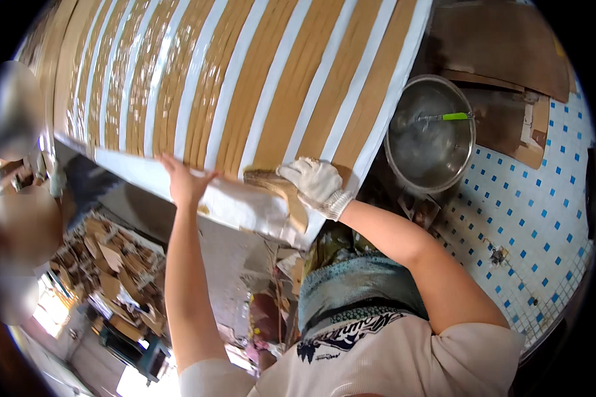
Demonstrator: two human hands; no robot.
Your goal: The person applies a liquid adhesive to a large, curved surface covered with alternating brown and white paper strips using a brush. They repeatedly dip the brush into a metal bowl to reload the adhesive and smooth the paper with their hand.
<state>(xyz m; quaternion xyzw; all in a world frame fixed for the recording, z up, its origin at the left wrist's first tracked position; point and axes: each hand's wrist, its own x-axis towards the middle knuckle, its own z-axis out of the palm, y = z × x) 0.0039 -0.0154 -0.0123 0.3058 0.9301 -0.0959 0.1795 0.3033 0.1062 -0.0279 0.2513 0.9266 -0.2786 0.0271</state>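
Observation:
A broad surface of alternating brown strips and white bands point(240, 86) slopes away in front of me, and its left part shines as if wet. My right hand point(316, 184), in a white work glove, is closed around what looks like a wide wooden-handled brush point(297, 210). The brush's dark flat end lies on the near edge of the strips. My left hand point(184, 180) is bare, its fingers spread over the same near edge, left of the brush. White sheeting point(245, 210) hangs down along that edge. The glove hides part of the brush.
On the right stands a round metal basin point(404, 155) of cloudy liquid, with a green-handled tool point(454, 117) across its rim. Brown boards point(503, 49) lie behind it on a blue-dotted tiled floor point(510, 192). A heap of cardboard scraps point(112, 264) is at the lower left.

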